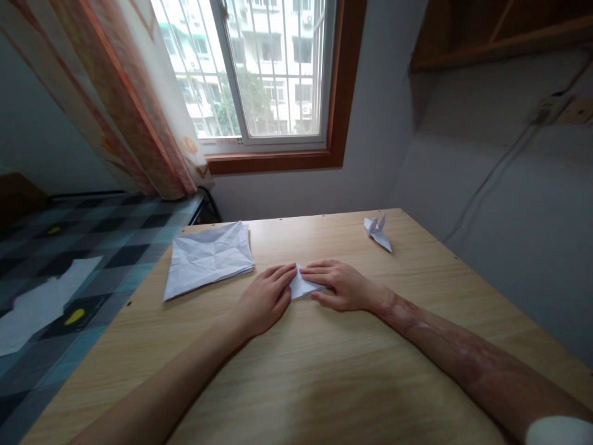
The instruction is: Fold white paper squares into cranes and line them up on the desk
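Observation:
A small folded piece of white paper (pixel 303 287) lies flat on the wooden table, with a pointed corner toward the far side. My left hand (pixel 267 298) rests on its left edge, fingers stretched out and lying flat. From the right, my right hand (pixel 340 285) presses on the paper with its fingers extended. Both hands cover parts of the sheet, so its full outline is hidden. To the left of my left hand is a stack of creased white paper sheets (pixel 208 256). A folded paper crane (pixel 378 233) sits at the far right of the table.
The light wooden table (pixel 287 383) has its far edge below a barred window (pixel 278 74). At left, a bed with a checked cover (pixel 125 256) holds loose white paper (pixel 50 296). A curtain (pixel 139 99) hangs there; a cable (pixel 486 176) runs down the right wall.

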`<state>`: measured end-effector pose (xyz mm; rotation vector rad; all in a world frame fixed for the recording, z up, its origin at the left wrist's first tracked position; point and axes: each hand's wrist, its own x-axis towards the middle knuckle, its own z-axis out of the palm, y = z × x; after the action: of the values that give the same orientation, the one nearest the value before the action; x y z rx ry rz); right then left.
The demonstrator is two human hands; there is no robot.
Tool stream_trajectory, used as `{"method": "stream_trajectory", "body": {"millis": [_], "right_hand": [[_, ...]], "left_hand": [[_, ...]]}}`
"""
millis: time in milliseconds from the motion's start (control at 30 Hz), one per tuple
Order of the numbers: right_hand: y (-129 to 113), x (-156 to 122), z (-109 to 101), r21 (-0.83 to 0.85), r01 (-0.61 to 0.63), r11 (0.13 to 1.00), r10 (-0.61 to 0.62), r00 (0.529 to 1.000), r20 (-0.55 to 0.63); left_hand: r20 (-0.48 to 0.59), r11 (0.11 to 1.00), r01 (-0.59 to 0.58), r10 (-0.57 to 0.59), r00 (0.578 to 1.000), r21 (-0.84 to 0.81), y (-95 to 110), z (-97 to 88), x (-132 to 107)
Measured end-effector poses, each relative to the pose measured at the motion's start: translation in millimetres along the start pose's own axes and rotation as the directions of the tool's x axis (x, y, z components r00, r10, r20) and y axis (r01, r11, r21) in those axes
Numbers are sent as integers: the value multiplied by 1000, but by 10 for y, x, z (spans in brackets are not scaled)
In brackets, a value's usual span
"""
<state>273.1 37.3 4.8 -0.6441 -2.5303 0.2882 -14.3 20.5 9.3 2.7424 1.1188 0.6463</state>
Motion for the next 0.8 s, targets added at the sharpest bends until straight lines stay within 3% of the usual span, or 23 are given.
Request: {"method": "stream_trajectory", "body": {"millis": [300,467,800], "right_hand": [[-32,-5,17,-33,-159,987,163,967,196],[-63,-26,-87,12,-174,985,170,970,175],[-186,-72,-417,-123,-109,986,129,977,168]], "left_hand": [[125,994,83,-91,988,68,12,-31,-1],[107,995,73,-80,991,65,49,-69,-11],[64,997,44,-48,997,60,62,-105,-23]]}}
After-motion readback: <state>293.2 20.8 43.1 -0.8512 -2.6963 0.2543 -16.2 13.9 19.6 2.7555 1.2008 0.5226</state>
